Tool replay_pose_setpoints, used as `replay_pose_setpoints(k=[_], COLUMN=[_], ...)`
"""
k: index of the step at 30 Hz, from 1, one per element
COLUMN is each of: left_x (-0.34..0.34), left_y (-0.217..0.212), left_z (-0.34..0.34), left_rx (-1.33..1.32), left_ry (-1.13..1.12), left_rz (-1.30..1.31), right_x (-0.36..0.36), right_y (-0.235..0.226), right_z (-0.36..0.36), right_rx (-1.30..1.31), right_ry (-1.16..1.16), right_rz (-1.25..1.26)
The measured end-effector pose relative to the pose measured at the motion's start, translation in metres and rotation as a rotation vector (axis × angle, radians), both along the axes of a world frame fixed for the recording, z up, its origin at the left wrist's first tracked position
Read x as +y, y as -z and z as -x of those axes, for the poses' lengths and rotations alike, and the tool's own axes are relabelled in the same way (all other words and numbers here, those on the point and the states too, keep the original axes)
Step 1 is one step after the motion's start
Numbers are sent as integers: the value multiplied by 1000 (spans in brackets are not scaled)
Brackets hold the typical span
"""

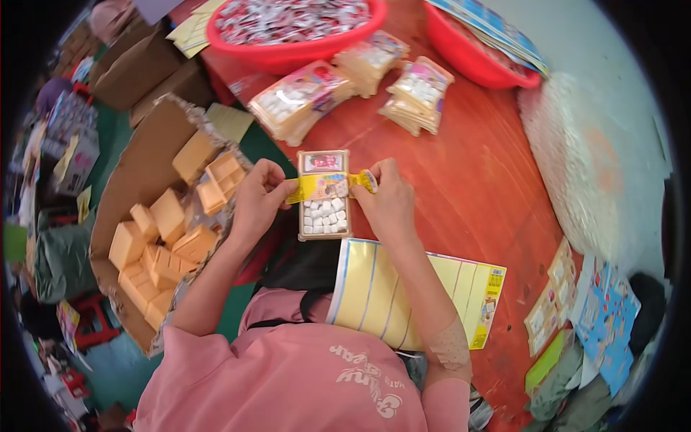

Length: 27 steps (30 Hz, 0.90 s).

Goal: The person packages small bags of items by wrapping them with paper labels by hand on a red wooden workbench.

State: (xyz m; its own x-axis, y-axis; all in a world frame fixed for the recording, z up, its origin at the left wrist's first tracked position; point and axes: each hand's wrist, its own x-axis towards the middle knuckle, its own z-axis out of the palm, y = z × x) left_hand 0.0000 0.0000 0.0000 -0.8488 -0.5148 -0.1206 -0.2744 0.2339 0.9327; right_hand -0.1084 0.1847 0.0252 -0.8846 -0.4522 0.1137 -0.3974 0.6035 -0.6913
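In front of me, at the table's near edge, is a small cream tray (301, 216) with a pink-and-white packet (324, 163) in its far compartment. White cubes (325, 217), several of them, fill the near compartment. A yellow sticker strip (324, 187) lies across the middle of the tray. Its left end is pinched between the thumb and fingers of my left hand (260, 194). My right hand (389, 203) grips the other end, which looks twisted or folded beside the tray. Under my right forearm lies a yellow sticker sheet (374, 288) with printed strips.
A torn cardboard box (119, 194) of empty cream trays (169, 216) stands at my left. Filled trays (302, 97) are stacked on the red table (468, 180). Behind them sit a red basin (288, 54) of small packets and another red basin (475, 54). Bubble wrap (568, 158) lies right.
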Motion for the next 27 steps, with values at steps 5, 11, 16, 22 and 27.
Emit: replay_pose_setpoints(k=[5,11,16,22,27], left_x=[14,27,25,29,28], left_y=[22,15,13,2,-10], left_z=[-11,-4,-1,-8,-5], left_rx=[180,117,53,216,395], left_ry=[-58,-75,-13,-149,-103], left_rz=[-487,-530,-533,-911,-1044], right_x=[-1,-2,-3,2,4], right_y=[-12,-10,-11,-8,-15], right_z=[-6,-5,-5,0,3], right_rx=[-57,-85,-137,-435,-798], right_ry=[-28,-6,23,115,105], right_rz=[-39,-35,-9,284,670])
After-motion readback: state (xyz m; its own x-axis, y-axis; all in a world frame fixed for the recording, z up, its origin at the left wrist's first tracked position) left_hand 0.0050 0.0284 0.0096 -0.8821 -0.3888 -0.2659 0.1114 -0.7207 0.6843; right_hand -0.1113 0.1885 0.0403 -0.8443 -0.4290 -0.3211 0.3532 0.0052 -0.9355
